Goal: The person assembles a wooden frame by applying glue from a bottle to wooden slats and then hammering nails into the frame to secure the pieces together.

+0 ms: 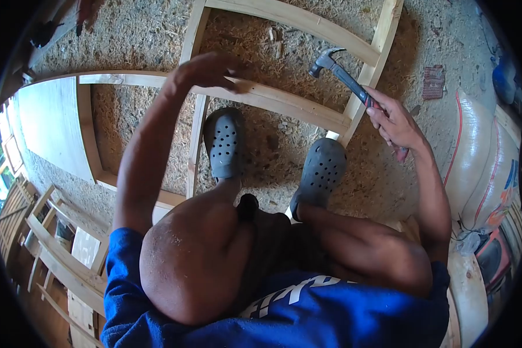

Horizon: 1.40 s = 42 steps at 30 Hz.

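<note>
My right hand [395, 119] is closed around the grip of a claw hammer [348, 80] with a dark and red handle. The hammer head points up and left, over the right end of a wooden frame [296, 106]. My left hand [209, 72] is over the frame's middle rail, with thumb and fingers apart and nothing visible in them. Light wood bars make up the frame, which lies on the ground around my feet. A pale flat panel [55, 124] adjoins it at the left.
My feet are in grey clogs [223, 142] between the bars. Wood shavings [139, 49] cover the ground. White sacks [481, 168] stand at the right, near a flat reddish piece [433, 82]. More wooden frame parts [64, 255] are at the lower left.
</note>
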Available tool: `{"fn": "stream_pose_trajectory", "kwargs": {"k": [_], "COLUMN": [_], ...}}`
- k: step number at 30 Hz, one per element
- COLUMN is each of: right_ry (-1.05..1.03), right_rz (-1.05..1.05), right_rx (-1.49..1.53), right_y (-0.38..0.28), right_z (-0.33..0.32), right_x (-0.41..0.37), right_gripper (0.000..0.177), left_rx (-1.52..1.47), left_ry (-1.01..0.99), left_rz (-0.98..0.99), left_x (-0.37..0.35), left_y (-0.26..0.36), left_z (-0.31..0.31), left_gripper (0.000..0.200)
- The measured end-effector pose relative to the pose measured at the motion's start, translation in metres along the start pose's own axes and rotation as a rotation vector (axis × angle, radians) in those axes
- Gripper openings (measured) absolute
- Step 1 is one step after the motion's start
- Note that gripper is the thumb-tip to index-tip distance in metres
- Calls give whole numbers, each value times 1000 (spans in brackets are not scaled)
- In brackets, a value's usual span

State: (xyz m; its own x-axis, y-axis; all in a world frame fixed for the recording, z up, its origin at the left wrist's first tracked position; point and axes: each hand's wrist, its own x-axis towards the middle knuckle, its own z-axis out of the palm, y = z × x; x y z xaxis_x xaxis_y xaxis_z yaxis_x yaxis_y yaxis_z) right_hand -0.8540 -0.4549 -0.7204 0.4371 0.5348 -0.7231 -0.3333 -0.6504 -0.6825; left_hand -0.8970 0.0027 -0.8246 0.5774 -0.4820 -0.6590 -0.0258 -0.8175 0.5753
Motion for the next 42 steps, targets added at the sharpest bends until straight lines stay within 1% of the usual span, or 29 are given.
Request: {"fn": "stream_pose_trajectory", "kwargs": {"k": [3, 5, 6, 8, 10, 12, 14, 15, 18, 19, 20, 21, 22, 23, 24, 26, 27, 28, 30, 31, 32, 34, 35, 36, 38, 39, 40, 41, 42], "right_ry": [-21, -28, -40, -59, -200, -216, -75, -109, -224, -223, -225, -144, -66, 5, -4, -6, 65, 61, -19, -117, -133, -357, -352, -361, -111, -63, -72, -64, -56], "right_rz": [-18, 5, -46, -96, 78, 20, -90, 20, 62, -31, -43, -111, -188, -351, -377, -499, -640, -654, -639, -462, -465, -125, -106, -106, -770, -836, -839, -824, -811], "right_rx": [-29, -33, -13, 10, -115, -121, -92, -148, -251, -220, -229, -283, -338, -396, -396, -472, -581, -587, -486, -367, -376, 123, 104, 96, -443, -616, -622, -544, -466], "right_y": [-12, -17, -15, -13, -34, -32, -27, -34, -51, -37, -33, -30, -29, -28, -38, -61, -55, -63, -79, -94, -92, -87, -83, -85, -86, -95, -93, -88, -93], "right_z": [4, 11, 20, 29, 32, 28, 30, 33, 33, 29, 29, 31, 33, 35, 38, 44, 51, 53, 69, 74, 77, 78, 79, 83, 91, 90, 92, 95, 98], "right_x": [18, 36, 48, 59, 59, 66, 72, 69, 63, 69, 74, 76, 80, 85, 92, 105, 122, 136, 156, 160, 166, 182, 186, 188, 188, 183, 184, 187, 187], "right_gripper": [53, 53, 53, 53, 54, 56, 54, 54, 52, 50, 50, 50, 49, 49, 49, 48, 48, 48, 47, 46, 46, 45, 45, 45, 47, 50, 50, 51, 51], "left_rx": [-71, 94, 91, 127, 154, 176, 200, 199, 218, 198, 179, 158, 159, 239, 320, 314, 372, 427, 413, 400, 391, 509, 507, 504, 533, 526, 482, 440, 439], "left_ry": [-6, -35, -38, 13, -27, -70, -81, -82, -103, -90, -68, 18, 30, 103, 168, 519, 551, 580, 580, 577, 584, 613, 696, 701, 761, 768, 735, 701, 707], "left_rz": [23, -56, -60, 10, -23, -56, -40, -45, -90, -78, -71, 17, -1, -15, -28, 130, 122, 115, 94, 81, 67, 137, 121, 111, 81, 73, 66, 59, 49], "left_x": [-9, -7, -9, -15, -10, -9, -10, -10, -14, -15, -16, -18, -21, -23, -25, -14, -12, -7, 5, 5, 2, 0, -5, -6, -5, -5, -2, -1, 1], "left_y": [-17, -19, -18, -17, -18, -14, -9, -6, 1, 3, 2, -3, 1, 8, 20, 44, 62, 73, 75, 75, 77, 74, 75, 72, 69, 71, 73, 75, 76], "left_z": [-5, -1, 0, 1, -1, -1, -5, -6, -10, -9, -11, -8, -5, 2, 12, 57, 69, 75, 78, 82, 87, 93, 99, 104, 115, 115, 113, 111, 108], "left_gripper": [63, 62, 62, 60, 61, 62, 63, 63, 65, 62, 59, 61, 61, 59, 58, 56, 55, 54, 55, 57, 57, 60, 65, 65, 67, 67, 60, 54, 54]}}
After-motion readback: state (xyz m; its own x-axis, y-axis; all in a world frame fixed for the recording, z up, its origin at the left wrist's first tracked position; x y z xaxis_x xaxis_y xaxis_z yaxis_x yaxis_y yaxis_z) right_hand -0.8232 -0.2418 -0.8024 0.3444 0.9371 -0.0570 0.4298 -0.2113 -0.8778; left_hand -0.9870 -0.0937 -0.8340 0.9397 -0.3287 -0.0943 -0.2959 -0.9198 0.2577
